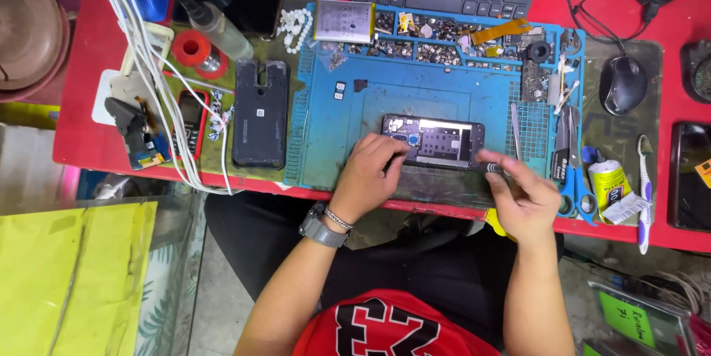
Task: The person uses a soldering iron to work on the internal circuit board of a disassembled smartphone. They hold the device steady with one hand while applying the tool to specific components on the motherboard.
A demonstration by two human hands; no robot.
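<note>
red worktable [89, 141], grey tiled floor [215, 282] — yellow sheet [67, 274] at left
</note>
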